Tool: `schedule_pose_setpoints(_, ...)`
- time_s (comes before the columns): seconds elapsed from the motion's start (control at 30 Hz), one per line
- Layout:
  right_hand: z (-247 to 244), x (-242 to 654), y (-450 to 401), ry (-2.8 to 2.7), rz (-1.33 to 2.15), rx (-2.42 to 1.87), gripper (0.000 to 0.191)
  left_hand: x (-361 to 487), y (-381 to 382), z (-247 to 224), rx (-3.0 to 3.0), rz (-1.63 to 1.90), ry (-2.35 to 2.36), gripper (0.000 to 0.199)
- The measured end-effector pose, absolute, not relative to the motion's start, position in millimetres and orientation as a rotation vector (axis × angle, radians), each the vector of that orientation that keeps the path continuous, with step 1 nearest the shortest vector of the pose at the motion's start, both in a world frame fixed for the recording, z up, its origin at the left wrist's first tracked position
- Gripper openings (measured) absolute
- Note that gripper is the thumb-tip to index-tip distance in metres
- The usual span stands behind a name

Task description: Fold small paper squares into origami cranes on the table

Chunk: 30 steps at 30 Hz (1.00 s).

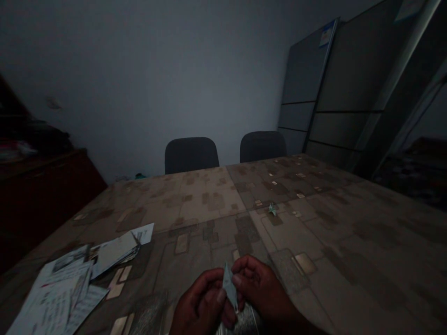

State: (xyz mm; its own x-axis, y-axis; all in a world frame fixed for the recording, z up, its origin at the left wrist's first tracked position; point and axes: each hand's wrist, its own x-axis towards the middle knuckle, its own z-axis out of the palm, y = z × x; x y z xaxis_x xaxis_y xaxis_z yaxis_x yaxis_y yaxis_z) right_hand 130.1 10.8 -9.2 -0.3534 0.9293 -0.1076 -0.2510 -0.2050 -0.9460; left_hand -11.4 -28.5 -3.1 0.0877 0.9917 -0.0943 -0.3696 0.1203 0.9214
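Observation:
A narrow, pale, diamond-shaped piece of folded paper [229, 284] is pinched between my two hands, close to the near side of the table. My left hand [203, 300] grips its left edge with thumb and fingers. On the other side, my right hand [256, 284] closes its thumb and fingers on the right edge. Farther off on the table stands a small greenish folded paper figure [272, 210], apart from both hands.
Printed sheets [52, 293] and a stack of paper pieces [117, 253] lie at the left of the patterned table [216, 246]. Two dark chairs [191, 153] stand behind it. A dark red cabinet [49, 195] is at the left, tall panels [349, 88] at the right.

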Motion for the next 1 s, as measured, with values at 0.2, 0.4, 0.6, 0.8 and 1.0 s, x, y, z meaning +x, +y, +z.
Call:
schedule_pose_setpoints(0.2, -10.3, 130.9, 7.8, -1.034, 1.788, -0.812, 0.05, -13.0, -26.1, -10.3, 0.853, 1.232, 0.875, 0.035)
schedule_pose_setpoints(0.4, -9.7, 129.5, 7.5, -1.11, 1.731, -0.907, 0.051, -10.7, -24.2, -10.5, 0.82, 1.244, 0.871, 0.037)
schedule_pose_setpoints(0.6, -7.8, 129.3, 0.0, -1.161, 1.629, -0.981, 0.035, -5.6, -27.7, 0.7, 0.81, 1.287, 1.011, 0.042)
schedule_pose_setpoints(0.8, -8.2, 127.7, -3.7, -1.15, 1.567, -0.956, 0.034, -2.4, -30.2, 2.4, 0.798, 1.323, 1.103, 0.041)
schedule_pose_setpoints(1.0, 0.0, 128.4, -5.3, -1.167, 1.559, -0.965, 0.03, -2.1, -33.2, 7.0, 0.826, 1.325, 1.138, 0.038)
